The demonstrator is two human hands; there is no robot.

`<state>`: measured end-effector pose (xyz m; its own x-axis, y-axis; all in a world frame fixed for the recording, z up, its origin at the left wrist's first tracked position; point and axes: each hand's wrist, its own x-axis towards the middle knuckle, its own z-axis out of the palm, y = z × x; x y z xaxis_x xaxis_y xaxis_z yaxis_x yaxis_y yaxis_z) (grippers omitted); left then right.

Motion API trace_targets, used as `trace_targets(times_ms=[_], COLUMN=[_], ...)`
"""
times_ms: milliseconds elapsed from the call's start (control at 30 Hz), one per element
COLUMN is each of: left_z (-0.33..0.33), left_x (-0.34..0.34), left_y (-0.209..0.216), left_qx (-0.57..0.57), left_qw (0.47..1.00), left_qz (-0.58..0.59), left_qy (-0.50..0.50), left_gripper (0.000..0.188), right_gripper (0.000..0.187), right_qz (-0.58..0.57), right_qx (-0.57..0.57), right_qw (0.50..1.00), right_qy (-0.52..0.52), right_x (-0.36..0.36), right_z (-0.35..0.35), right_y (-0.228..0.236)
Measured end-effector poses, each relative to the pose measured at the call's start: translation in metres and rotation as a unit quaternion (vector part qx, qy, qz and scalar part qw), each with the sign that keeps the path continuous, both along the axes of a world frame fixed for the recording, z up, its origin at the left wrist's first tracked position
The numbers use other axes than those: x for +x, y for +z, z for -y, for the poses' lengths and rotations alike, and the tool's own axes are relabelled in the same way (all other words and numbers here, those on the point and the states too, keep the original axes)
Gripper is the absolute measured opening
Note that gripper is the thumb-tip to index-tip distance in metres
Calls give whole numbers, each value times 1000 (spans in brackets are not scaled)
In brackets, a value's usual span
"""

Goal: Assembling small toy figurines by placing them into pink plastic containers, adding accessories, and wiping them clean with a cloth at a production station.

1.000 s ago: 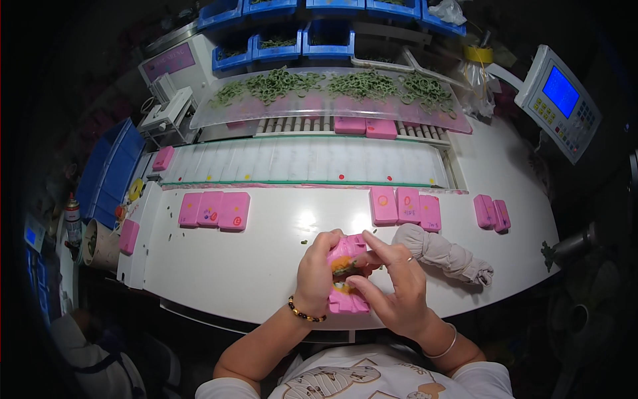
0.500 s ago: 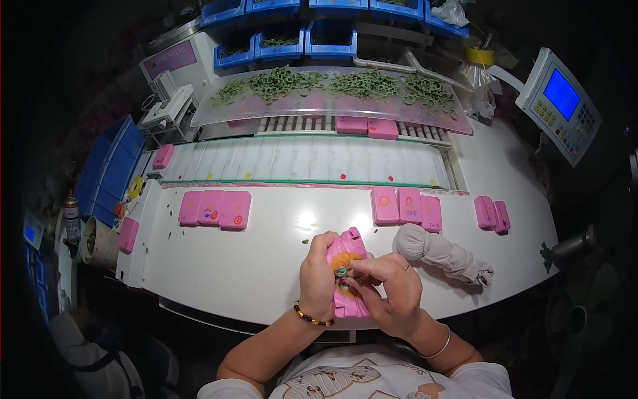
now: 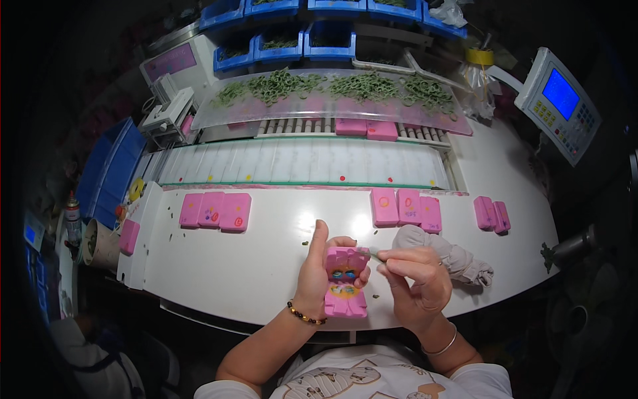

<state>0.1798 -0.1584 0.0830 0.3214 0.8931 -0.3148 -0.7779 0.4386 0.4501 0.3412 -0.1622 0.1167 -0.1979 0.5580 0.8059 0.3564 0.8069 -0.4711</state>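
leftmost, a spray can point(image 3: 72, 209) stands beside a tipped blue bin point(image 3: 109, 174) and a pale bucket point(image 3: 100, 245), with a lone pink block point(image 3: 129, 237) just to the right. farther along, a white machine with a purple panel point(image 3: 168, 62) sits at the back, and nearer the person three pink blocks point(image 3: 216, 210) lie side by side, touching, on the white table point(image 3: 266, 266). across the middle runs a white strip point(image 3: 299, 159) dotted red and yellow along its near edge; behind and above it, a clear tray point(image 3: 212, 118) bears heaps of green rings point(image 3: 286, 85). the person's left hand point(image 3: 312, 276), a beaded bracelet point(image 3: 306, 315) at its wrist, is wrapped around an opened pink mold point(image 3: 345, 309) above the near part of the table, thumb raised, fingertips curling past its right edge. blue bits point(image 3: 344, 274) show in the mold's orange-stained hollow. next, the right hand point(image 3: 420, 286) pinches a small green piece point(image 3: 373, 255) between thumb and fingers near the mold's upper right corner; whether the two touch, one cannot tell. beyond lie a rolled grey cloth point(image 3: 458, 261), more pink blocks and, at far right, a keypad with a blue screen point(image 3: 561, 93).
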Motion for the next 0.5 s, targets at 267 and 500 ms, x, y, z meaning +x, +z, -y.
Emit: trace_targets(times_ms=[267, 500], left_z=[16, 13], left_x=[-4, -21], left_y=[13, 9], left_qx=[135, 221], left_qw=[968, 928], left_qz=[-193, -271], left_qy=[-89, -132], left_gripper=[24, 19], right_gripper=[24, 17], right_qz=[100, 146], right_qx=[81, -1], right_qw=[991, 988], right_qy=[-38, 43], right_x=[11, 16], right_z=[2, -5], right_y=[-4, 10])
